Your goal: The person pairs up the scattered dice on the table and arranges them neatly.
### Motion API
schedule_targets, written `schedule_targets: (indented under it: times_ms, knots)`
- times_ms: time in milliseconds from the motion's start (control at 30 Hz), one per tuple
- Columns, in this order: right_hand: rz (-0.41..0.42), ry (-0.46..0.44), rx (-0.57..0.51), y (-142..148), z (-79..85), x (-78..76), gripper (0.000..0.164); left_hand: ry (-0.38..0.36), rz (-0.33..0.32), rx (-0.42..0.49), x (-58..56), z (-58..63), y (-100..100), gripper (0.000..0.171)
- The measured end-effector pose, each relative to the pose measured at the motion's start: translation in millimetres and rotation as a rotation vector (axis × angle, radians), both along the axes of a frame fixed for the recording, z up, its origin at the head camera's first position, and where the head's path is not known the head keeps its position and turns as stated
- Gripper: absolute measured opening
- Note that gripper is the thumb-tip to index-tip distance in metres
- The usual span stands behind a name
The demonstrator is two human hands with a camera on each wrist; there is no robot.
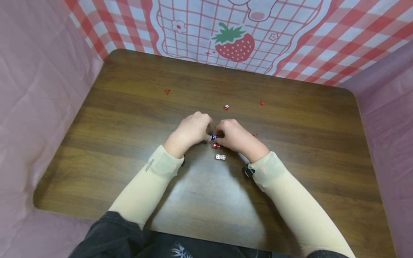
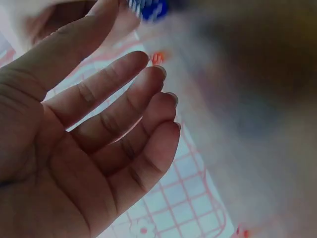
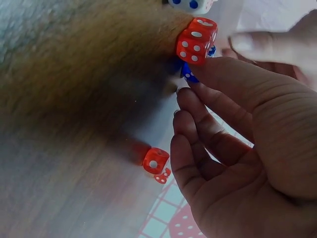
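Both hands meet near the table's middle, around small blue dice (image 1: 213, 137) with white dots. My right hand (image 1: 237, 136) pinches a blue die (image 3: 188, 73) between thumb and index finger, its other fingers bent. My left hand (image 1: 192, 129) comes in from the other side, thumb tip close to the blue dice (image 2: 152, 9) and its four fingers loosely extended. Just on the near side of the blue dice lie red dice (image 1: 215, 146), larger in the right wrist view as a red pair (image 3: 197, 42). Nearer the person are two white dice (image 1: 221, 157) side by side.
A red die (image 1: 226, 106) lies beyond the hands. Small red pieces (image 1: 167, 91) are at the far left and another red piece (image 1: 262, 102) at the far right. One more red bit (image 1: 255, 135) shows beside the right hand. A checked strawberry cloth (image 1: 237, 46) hangs behind the wooden table (image 1: 96, 161).
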State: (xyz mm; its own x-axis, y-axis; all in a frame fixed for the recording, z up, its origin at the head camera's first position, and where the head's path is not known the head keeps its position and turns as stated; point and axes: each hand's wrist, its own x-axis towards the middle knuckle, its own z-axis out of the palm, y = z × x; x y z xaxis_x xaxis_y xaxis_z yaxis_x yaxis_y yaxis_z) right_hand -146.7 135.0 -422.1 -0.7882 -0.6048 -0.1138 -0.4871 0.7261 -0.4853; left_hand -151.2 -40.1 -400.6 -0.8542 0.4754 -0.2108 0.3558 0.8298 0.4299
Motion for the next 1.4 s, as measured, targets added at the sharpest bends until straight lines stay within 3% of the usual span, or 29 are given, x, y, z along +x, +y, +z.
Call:
schedule_targets:
  times_ms: [133,300,533,700,1000,1400]
  knots:
    - [0.003,0.001,-0.002,1,1.0,-1.0,0.006,0.046,0.013,-0.002,-15.1,12.2,-2,0.026]
    - [0.0,0.001,-0.004,2,1.1,-1.5,0.008,0.075,-0.02,0.005,-40.7,19.2,9,0.033]
    - [-0.004,-0.011,0.01,1,-0.9,-1.7,0.01,0.043,-0.091,0.013,-76.6,11.8,25,0.031]
    - [0.0,-0.007,0.009,1,1.1,0.1,0.007,0.036,-0.148,0.022,-93.1,3.6,34,0.027]
    - [0.0,-0.019,0.012,1,-0.4,1.5,0.006,0.018,-0.156,-0.002,-106.3,-7.2,47,0.017]
    - [-0.005,0.005,0.002,1,-0.4,1.8,0.007,0.081,-0.25,0.032,-107.9,-12.7,59,0.011]
